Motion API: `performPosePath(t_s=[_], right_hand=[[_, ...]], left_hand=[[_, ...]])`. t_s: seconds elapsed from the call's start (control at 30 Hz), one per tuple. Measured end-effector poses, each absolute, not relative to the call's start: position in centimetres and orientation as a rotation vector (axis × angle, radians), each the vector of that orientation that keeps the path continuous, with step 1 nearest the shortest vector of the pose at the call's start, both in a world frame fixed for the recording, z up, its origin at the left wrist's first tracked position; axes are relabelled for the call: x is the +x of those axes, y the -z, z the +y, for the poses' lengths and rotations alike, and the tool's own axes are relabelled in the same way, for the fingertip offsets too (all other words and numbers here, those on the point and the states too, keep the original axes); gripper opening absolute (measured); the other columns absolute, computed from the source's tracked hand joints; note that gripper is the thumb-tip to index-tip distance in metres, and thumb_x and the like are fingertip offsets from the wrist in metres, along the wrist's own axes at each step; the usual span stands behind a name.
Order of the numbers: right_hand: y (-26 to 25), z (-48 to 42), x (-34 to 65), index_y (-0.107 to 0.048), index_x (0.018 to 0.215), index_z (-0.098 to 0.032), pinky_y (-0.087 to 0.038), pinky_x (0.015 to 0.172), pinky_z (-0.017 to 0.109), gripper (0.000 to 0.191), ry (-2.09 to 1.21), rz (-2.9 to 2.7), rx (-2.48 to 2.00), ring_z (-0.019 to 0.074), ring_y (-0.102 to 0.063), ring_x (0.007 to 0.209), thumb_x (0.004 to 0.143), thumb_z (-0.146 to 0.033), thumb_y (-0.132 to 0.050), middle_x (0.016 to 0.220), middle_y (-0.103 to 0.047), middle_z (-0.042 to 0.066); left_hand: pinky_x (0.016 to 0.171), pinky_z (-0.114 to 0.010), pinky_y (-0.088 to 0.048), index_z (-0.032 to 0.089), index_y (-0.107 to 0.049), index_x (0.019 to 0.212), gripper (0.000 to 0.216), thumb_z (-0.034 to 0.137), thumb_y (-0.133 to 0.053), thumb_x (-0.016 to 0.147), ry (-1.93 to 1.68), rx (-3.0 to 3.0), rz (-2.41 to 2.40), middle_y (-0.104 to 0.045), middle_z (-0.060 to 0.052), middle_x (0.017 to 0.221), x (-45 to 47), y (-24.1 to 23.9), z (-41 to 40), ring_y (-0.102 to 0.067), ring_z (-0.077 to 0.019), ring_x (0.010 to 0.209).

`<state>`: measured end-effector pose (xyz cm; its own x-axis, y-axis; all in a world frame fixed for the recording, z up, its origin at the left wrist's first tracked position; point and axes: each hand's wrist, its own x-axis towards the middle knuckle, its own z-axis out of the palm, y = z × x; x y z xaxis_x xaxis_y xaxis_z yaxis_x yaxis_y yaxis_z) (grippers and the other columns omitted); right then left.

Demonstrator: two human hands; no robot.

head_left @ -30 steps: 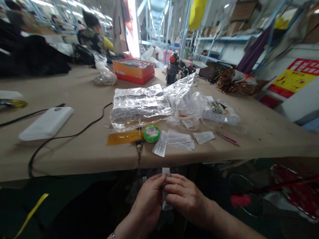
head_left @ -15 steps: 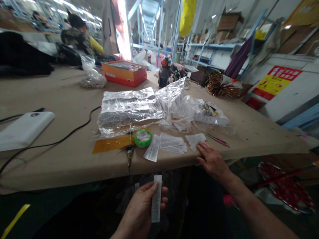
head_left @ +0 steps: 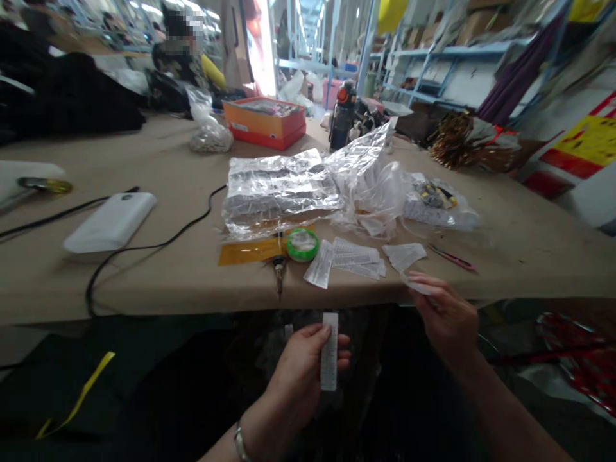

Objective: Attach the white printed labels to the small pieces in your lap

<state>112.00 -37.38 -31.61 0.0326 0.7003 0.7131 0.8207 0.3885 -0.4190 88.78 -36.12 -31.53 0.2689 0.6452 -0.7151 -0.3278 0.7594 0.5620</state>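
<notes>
While left fingers (head_left: 318,335) pinch a strip (head_left: 329,359), printed too small to read, right fingers (head_left: 433,284) hold a white slip (head_left: 418,286).

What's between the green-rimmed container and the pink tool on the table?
Printed white strips, some overlapping, lie between the green-rimmed container and the pink tool in the head view.

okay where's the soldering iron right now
In the head view, the soldering iron lies near the front of the table, slightly left of centre, just left of the green round container.
</notes>
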Motion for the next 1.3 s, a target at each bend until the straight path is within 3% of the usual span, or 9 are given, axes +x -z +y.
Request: performPosePath(t_s=[0.23,0.47,1.1,1.3], right_hand=[[34.2,-38.8,102.4,-0.063,0.097,-0.016,-0.045,0.096,0.043,0.016,-0.03,-2.223,-0.837,0.0212,-0.057,0.108,0.086,-0.011,-0.053,0.097,-0.067,0.008],[34.8,-38.0,102.6,-0.063,0.098,-0.018,-0.044,0.099,0.041,0.018,0.028,-2.349,-0.818,0.0207,-0.053,0.115,0.089,-0.013,-0.048,0.104,-0.066,0.007],[33.7,-38.1,102.5,-0.062,0.097,-0.016,-0.044,0.098,0.042,0.017,0.015,-2.336,-0.911,0.0223,-0.051,0.117,0.089,-0.013,-0.048,0.106,-0.066,0.009],[34.2,-38.3,102.3,-0.062,0.097,-0.017,-0.044,0.099,0.043,0.017,-0.032,-2.331,-0.928,0.0219,-0.052,0.116,0.088,-0.013,-0.049,0.107,-0.066,0.008]], left_hand=[[0.049,-0.017,-0.041,0.007,-0.065,0.075,0.01,0.012,-0.067,0.067,-0.858,0.267,0.875,-0.065,-0.006,0.066,88.5,32.6,-36.0,-0.057,-0.0096,0.054],[0.056,-0.02,-0.044,0.009,-0.066,0.074,0.008,0.009,-0.067,0.066,-0.945,0.159,0.939,-0.066,-0.006,0.069,88.1,32.6,-36.2,-0.059,-0.0115,0.059],[0.058,-0.016,-0.044,0.007,-0.069,0.073,0.012,0.012,-0.072,0.062,-0.954,0.183,0.811,-0.067,-0.007,0.072,88.0,31.8,-36.1,-0.059,-0.0099,0.065],[0.055,-0.016,-0.043,0.007,-0.068,0.069,0.013,0.016,-0.075,0.062,-0.944,0.15,0.769,-0.065,-0.005,0.066,88.0,32.0,-36.4,-0.057,-0.0088,0.059]])
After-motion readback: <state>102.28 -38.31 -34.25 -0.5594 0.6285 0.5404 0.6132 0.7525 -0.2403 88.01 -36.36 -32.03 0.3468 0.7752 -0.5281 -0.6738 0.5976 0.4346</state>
